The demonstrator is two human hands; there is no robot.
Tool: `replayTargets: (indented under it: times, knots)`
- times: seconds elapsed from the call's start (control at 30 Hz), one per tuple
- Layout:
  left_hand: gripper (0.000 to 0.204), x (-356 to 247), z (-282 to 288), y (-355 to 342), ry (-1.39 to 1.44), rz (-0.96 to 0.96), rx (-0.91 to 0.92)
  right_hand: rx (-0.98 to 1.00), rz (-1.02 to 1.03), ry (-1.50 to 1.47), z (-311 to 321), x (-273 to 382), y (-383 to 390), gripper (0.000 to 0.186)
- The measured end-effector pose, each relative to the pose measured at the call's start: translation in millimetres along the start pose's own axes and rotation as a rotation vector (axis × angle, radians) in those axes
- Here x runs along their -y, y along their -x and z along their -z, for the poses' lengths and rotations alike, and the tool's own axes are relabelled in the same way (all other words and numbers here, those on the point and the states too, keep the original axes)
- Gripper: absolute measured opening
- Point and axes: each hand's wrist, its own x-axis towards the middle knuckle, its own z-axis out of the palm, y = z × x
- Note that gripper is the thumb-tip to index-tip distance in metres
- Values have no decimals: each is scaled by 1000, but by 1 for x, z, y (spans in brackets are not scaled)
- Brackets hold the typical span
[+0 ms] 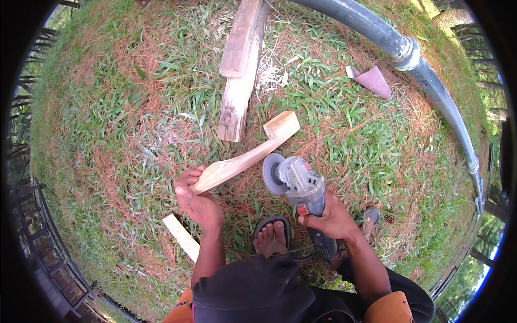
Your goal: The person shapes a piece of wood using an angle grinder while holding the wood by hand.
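My left hand (196,199) grips the lower end of a pale, carved piece of wood (242,161), which slants up to the right to a squarer, notched end. My right hand (331,212) holds an angle grinder (301,185) with a grey disc (273,173), close to the lower right side of the wood, with a narrow gap between them. Whether the disc is spinning I cannot tell. A short, pale wood strip (180,234) lies on the grass under my left forearm.
Weathered boards (234,110) lie stacked on grass and dry needles at top centre. A piece of sandpaper (371,81) lies to the right. A long grey pipe (366,24) curves along the top and right. My sandalled feet (269,237) are below. Trees and railings show at the edges.
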Motion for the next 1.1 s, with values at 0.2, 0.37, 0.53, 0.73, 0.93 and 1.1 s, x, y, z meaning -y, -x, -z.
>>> replayTargets:
  times: [0.2,0.37,0.53,0.73,0.93,1.1]
  knots:
    - [42,-7,8,40,-158,-34,55,271,-61,22,-20,20,6,68]
    - [36,-9,12,50,-178,-49,39,254,-17,53,-16,23,3,67]
    - [31,-3,17,57,-198,-54,60,79,-127,175,1,14,-14,63]
    - [30,-12,7,59,-131,-9,26,89,-166,116,-7,18,-6,62]
    - [28,-10,10,58,-146,-18,45,56,-203,80,14,16,-21,52]
    - [30,-12,10,62,-201,-84,102,97,-60,59,10,12,-11,45]
